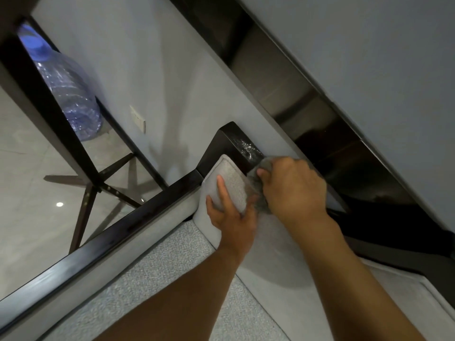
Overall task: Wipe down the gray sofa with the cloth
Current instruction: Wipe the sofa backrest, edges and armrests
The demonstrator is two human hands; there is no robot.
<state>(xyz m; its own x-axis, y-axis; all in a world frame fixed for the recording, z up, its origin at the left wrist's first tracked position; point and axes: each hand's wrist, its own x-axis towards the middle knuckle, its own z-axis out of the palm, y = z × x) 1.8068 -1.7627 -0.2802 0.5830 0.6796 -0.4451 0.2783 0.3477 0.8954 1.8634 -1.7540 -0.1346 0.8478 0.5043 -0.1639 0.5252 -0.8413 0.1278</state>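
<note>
At a sofa corner — left hand clasps the cushion, right hand clenched round the cloth

The gray sofa fills the near side, with a cushion upright on its seat. On the glossy floor, far left, stands a plastic bottle.

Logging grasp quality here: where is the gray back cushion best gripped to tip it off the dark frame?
Probably its rounded top corner, from the front: the cushion stands free of the frame there, so the left hand can pinch its edge while the right hand works the cloth behind.
</note>
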